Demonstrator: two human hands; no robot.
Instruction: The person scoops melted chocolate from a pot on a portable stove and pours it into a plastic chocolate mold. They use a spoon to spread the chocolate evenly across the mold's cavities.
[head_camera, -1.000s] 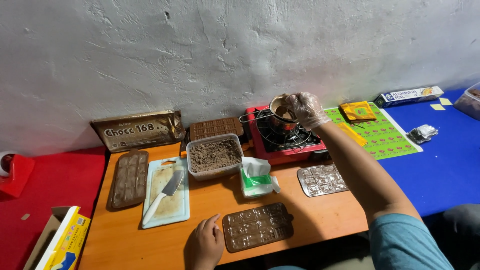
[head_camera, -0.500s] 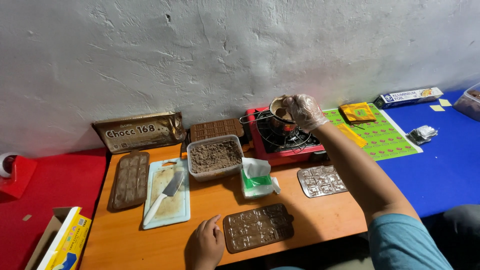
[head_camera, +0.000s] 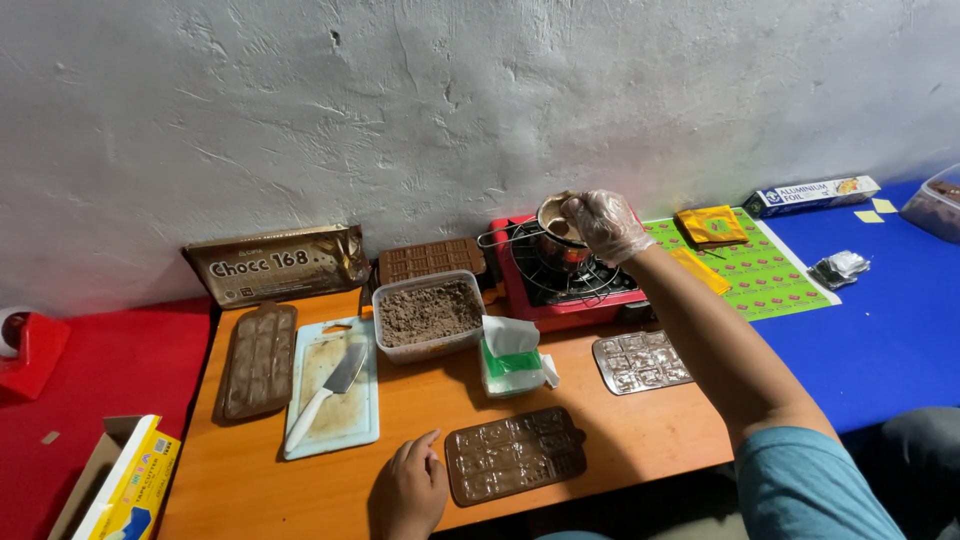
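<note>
Gloved hand working at the small pot

The right hand (head_camera: 605, 222) is gripping the steel pot (head_camera: 560, 232) of brown chocolate on the red stove (head_camera: 530, 290); the left hand (head_camera: 412, 487) is lying loosely open, touching the brown mould (head_camera: 515, 453).

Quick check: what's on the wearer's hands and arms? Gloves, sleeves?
The right hand wears a thin, clear, crinkled disposable plastic glove ending at the wrist. The right forearm is bare up to a short blue-grey sleeve. The left hand has no glove; no rings, watch or sleeve in view there.

Gloved right hand (head_camera: 606, 224) over pot (head_camera: 558, 236)
</note>
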